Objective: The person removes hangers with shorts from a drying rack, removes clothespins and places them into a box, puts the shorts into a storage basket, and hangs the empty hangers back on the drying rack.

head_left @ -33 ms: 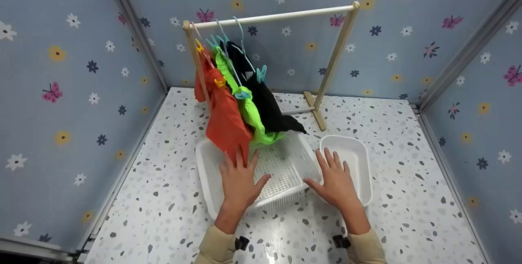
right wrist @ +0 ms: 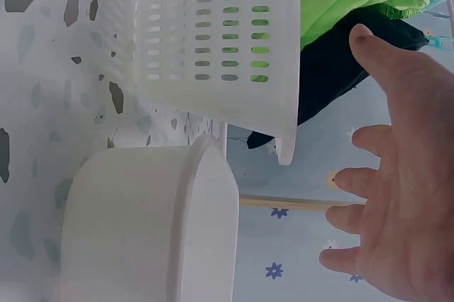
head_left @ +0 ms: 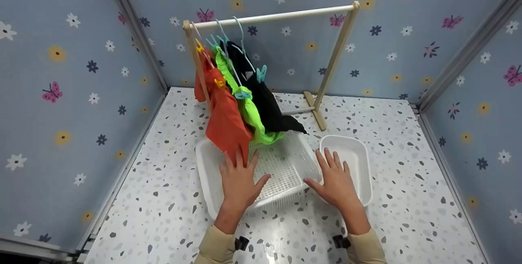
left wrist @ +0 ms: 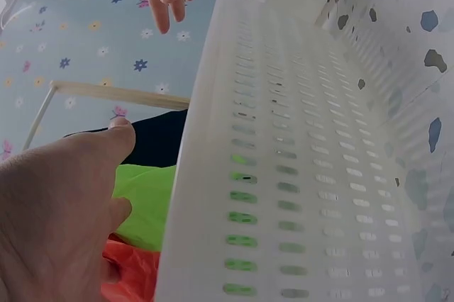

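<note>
My left hand [head_left: 239, 184] is spread, palm down, over the white slotted laundry basket [head_left: 204, 190], its fingertips by the hem of a red garment [head_left: 226, 119]. Whether they touch the cloth I cannot tell. With fingers spread, my right hand [head_left: 336, 182] hovers between the basket's right rim and a small white tub [head_left: 364, 166]; it holds nothing. Beside the red garment hang a neon green one [head_left: 253, 113] and a black one [head_left: 267, 107], clipped to hangers by yellow clothespins [head_left: 220, 82] and teal clothespins [head_left: 261, 74]. In the left wrist view, the basket's slotted side [left wrist: 284, 160] stands beside the hand.
A wooden clothes rack [head_left: 281, 16] stands behind the basket, its hangers bunched at the left end of the bar. Flower-patterned panels [head_left: 469, 52] enclose the speckled table [head_left: 408, 198] at the back and sides.
</note>
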Action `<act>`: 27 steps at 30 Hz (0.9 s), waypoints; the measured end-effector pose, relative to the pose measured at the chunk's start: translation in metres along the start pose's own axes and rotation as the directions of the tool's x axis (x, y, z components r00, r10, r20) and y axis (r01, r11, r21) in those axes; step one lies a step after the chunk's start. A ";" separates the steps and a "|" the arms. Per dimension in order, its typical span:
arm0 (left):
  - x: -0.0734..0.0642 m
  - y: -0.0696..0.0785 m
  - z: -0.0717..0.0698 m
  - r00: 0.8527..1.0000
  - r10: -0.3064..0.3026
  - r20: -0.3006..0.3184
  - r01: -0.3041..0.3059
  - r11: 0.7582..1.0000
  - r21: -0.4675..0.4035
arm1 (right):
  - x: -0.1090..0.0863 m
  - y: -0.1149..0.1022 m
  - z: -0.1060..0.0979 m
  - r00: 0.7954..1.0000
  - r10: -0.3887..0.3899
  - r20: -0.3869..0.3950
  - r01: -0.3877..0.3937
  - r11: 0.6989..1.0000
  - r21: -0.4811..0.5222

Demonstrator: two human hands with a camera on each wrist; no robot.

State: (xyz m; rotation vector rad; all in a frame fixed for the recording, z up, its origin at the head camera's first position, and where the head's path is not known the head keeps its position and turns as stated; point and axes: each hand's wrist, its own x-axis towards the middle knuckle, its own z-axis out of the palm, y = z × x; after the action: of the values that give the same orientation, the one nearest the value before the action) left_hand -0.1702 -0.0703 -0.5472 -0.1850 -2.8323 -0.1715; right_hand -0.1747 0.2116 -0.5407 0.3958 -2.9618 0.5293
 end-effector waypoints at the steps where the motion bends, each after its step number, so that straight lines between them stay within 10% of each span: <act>1: 0.000 0.000 0.000 1.000 0.001 -0.004 -0.001 1.000 0.001 | 0.000 0.000 0.000 1.000 -0.001 -0.002 0.001 1.000 0.000; 12: -0.002 -0.014 -0.011 0.998 0.070 -0.010 -0.070 0.985 -0.158 | 0.005 0.003 0.002 0.999 -0.037 -0.009 0.037 0.999 0.037; 17: -0.003 -0.035 -0.027 0.989 0.116 -0.092 -0.144 0.904 -0.402 | 0.006 0.002 -0.002 0.996 -0.070 -0.052 0.074 0.994 0.077; 22: 0.013 -0.063 -0.047 0.938 0.103 -0.332 -0.279 0.793 -0.541 | 0.014 -0.004 -0.010 0.984 -0.125 -0.129 0.137 0.986 0.090; 27: 0.039 -0.091 -0.066 0.894 0.004 -0.448 -0.292 0.763 -0.576 | 0.021 -0.014 -0.019 0.947 -0.189 -0.259 0.219 0.971 0.093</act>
State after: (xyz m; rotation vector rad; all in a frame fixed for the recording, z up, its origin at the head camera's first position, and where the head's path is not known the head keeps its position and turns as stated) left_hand -0.2016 -0.1649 -0.4820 -0.4583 -2.2034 -1.0086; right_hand -0.1901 0.2004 -0.5155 0.5939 -2.6193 0.6796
